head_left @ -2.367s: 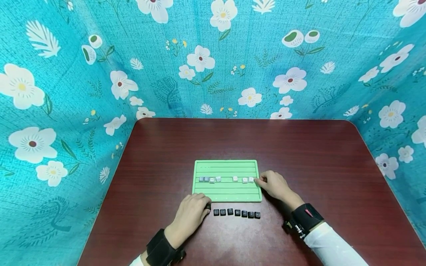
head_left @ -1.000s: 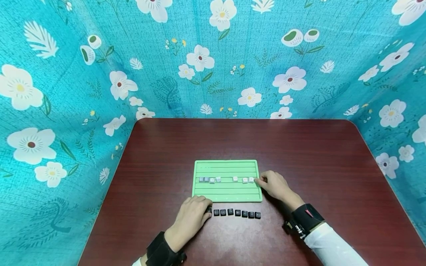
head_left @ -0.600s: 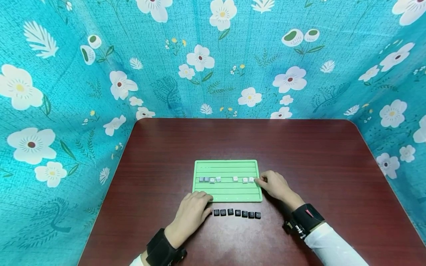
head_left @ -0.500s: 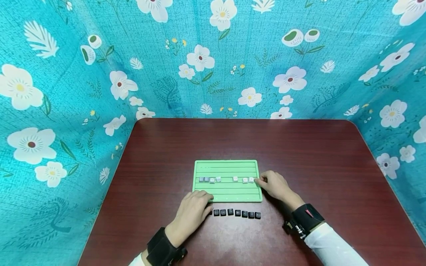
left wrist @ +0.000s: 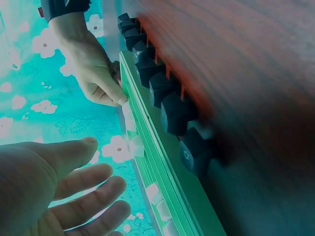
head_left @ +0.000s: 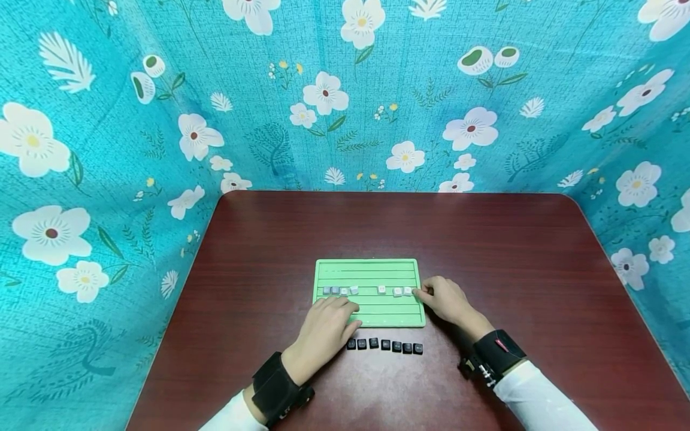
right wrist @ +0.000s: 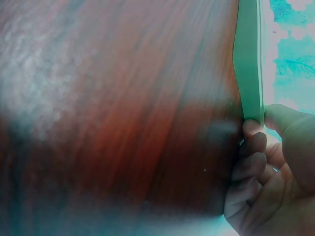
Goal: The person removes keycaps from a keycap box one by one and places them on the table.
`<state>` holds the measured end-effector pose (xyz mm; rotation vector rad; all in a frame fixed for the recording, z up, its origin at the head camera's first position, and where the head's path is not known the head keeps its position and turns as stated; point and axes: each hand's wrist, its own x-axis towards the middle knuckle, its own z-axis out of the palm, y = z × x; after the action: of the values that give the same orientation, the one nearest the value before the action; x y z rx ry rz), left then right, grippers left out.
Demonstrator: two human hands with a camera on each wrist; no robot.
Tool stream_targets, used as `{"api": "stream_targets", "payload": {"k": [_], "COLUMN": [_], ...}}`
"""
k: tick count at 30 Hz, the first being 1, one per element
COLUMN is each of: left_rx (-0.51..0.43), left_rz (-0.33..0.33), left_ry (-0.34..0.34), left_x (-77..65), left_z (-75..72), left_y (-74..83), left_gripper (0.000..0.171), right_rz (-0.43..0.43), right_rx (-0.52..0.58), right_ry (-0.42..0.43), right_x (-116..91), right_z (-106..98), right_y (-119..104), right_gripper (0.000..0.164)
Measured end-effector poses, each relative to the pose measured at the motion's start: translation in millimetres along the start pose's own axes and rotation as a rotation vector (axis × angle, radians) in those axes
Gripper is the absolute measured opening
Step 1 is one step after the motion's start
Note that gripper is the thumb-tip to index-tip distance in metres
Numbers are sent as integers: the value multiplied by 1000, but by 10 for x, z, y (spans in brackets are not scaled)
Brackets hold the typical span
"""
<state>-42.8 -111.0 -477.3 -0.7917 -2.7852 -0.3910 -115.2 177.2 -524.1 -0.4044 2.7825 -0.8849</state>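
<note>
I am watching the left hand (head_left: 323,332) hanging over the near left corner of the green board (head_left: 388,309); through its wrist camera I am seeing the thumb standing apart from loosely straightened fingers, gripping nothing visible. The right hand (head_left: 446,300) is pinching the board's right edge between thumb and curled fingers. The board is resting on the brown worktop (head_left: 485,239), carrying a gapped row of pale keycaps (head_left: 381,290), while black keycaps (head_left: 385,345) are lining up just beside its near edge.
</note>
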Motion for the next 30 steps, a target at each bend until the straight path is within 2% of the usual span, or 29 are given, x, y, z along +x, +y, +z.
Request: {"api": "stream_targets", "payload": {"k": [14, 30], "left_rx": [-34, -22], "left_rz": [-12, 45], "left_ry": [-5, -11], "left_x": [221, 543], "left_z": [58, 79], "left_y": [50, 167], "left_gripper": [21, 24], "right_rz": [-13, -29], "right_rx": [-20, -15], "right_ry": [4, 24], "right_x": [10, 12], "right_z": [-8, 3], "right_y": [3, 18], "right_gripper": [43, 44]}}
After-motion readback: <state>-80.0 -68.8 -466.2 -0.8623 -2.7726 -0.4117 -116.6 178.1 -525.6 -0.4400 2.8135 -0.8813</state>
